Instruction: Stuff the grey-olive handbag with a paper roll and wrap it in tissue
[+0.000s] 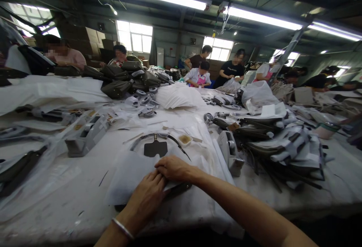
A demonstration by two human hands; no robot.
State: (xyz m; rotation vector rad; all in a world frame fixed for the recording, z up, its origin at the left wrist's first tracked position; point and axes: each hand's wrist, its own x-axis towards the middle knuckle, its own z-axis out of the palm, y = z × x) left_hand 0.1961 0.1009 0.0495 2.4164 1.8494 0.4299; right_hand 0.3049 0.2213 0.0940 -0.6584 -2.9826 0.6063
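A dark handbag (pixel 177 190) lies on the table in front of me, mostly covered by a thin white wrapping sheet (pixel 124 181). My left hand (pixel 147 195) rests over the sheet, its fingers bent down and close together. From the right, my right hand (pixel 174 169) reaches across so that its curled fingers meet the left fingertips on the sheet. Both hands are closed at the sheet's edge; their fingertips are partly hidden. Just beyond them are a black tag (pixel 155 149) and the bag's curved handle (pixel 137 141), partly wrapped in pale material.
A small dish (pixel 185 139) stands behind the bag. Grey tape dispensers stand left (pixel 87 135) and right (pixel 230 151). Wrapped bags (pixel 278 141) are piled right, dark bags (pixel 121 79) at the back left. White sheets (pixel 181 96) are stacked mid-table. Several people work across the table.
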